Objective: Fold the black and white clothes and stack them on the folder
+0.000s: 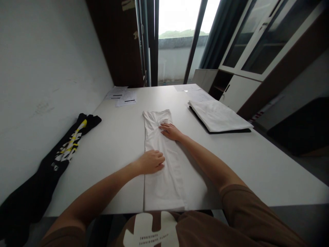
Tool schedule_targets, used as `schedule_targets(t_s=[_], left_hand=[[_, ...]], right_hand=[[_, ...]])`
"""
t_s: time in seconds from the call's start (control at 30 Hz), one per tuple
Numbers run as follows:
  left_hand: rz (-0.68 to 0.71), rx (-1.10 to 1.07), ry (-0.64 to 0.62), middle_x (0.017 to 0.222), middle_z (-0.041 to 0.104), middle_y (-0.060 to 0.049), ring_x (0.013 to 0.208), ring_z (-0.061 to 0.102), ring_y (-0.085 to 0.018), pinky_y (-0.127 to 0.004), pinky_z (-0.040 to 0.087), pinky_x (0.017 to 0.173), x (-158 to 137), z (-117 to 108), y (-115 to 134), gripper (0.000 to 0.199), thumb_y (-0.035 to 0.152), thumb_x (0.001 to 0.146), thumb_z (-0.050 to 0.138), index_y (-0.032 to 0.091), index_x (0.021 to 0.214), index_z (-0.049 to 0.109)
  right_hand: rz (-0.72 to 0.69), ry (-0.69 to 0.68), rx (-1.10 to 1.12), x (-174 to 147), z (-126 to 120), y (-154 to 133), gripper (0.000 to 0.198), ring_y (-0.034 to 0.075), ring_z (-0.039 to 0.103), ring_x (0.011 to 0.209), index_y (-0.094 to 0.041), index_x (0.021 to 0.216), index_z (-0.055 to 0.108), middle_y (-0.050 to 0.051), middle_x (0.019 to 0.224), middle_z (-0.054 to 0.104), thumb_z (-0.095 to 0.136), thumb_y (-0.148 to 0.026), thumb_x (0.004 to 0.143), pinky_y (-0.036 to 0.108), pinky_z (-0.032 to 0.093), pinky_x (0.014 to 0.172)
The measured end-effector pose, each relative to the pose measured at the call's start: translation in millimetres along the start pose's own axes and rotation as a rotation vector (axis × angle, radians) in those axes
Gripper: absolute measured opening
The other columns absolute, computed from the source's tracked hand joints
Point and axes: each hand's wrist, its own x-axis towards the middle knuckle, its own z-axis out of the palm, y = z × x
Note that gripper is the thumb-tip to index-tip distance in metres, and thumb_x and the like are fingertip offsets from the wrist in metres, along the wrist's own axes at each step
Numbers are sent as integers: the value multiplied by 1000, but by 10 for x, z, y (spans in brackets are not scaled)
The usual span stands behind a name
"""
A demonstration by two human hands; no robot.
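Note:
A white garment (164, 187), folded into a long narrow strip, lies on the white table in front of me, reaching from the near edge towards the middle. My left hand (153, 162) rests on its left side about halfway along, fingers lying on the cloth. Farther up, my right hand (170, 131) lies palm down near the far end, its fingers spread over some wrinkles. Neither hand grips the fabric. What kind of garment it is cannot be made out in this fold.
A black garment with a yellow and white print (69, 144) lies along the table's left side, hanging over the near edge. Folded white cloth (218, 115) sits on a black one at right. Printed papers (127, 98) lie at the far left. The white table (115, 137) meets a wall at left.

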Motion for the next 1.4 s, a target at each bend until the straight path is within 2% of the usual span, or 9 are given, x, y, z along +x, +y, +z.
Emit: schedule_targets(t_s=[0.17,0.23,0.33,0.43,0.53,0.67,1.0,1.27,1.4], left_hand=[[132,-106,41,101,65,-8,96,59,-25,-38,46,86,12,40,222,27,46,100,60,20,92,61],[150,-136,66,116,65,-11,107,58,-27,-40,45,96,-1,53,252,33,51,99,60,20,106,64],[176,-155,97,148,54,-15,134,49,-32,-48,33,117,-27,106,271,52,53,101,56,20,142,55],[195,-161,69,165,36,-13,153,30,-33,-53,16,127,-42,175,272,63,56,104,48,23,157,40],[198,-173,27,171,24,-10,158,20,-31,-53,8,129,-42,212,260,67,60,105,42,25,162,34],[194,-192,10,172,19,-11,159,16,-32,-54,8,129,-52,196,283,71,62,104,42,25,164,30],[296,-269,24,170,26,-12,157,24,-32,-56,13,129,-50,138,639,68,59,104,45,22,161,36],[-32,-297,229,164,40,-10,154,32,-26,-51,18,129,-54,120,-15,46,42,107,48,24,149,52],[-215,-276,297,161,44,-12,152,35,-26,-49,24,128,94,140,-480,41,38,105,50,22,142,59]], right_hand=[[-4,-8,4,7,17,17,48,29,39,148,-26,149,57,9,157,49,50,-43,105,52,29,123],[-4,-7,4,15,14,25,48,29,40,148,-26,149,57,9,156,49,50,-43,104,52,28,123],[9,9,19,42,-9,11,46,29,44,145,-25,145,61,9,154,52,53,-42,103,50,31,123],[82,46,33,65,-17,-95,44,28,50,141,-22,143,62,11,151,54,51,-41,105,45,38,119],[115,71,-3,56,31,-308,51,30,43,146,-21,151,54,14,158,45,50,-45,106,49,35,121],[-39,-53,-45,22,125,-540,54,30,28,154,-28,155,49,9,165,35,50,-50,106,54,21,126],[-79,-28,-9,71,66,-449,47,27,39,149,-25,148,57,9,157,48,48,-46,106,50,28,124],[-90,103,60,-466,-280,-423,36,26,63,121,-22,124,72,10,126,71,43,-33,107,45,46,112],[-117,36,84,-923,-403,-408,36,26,61,126,-27,131,70,9,135,67,45,-35,106,46,49,111]])
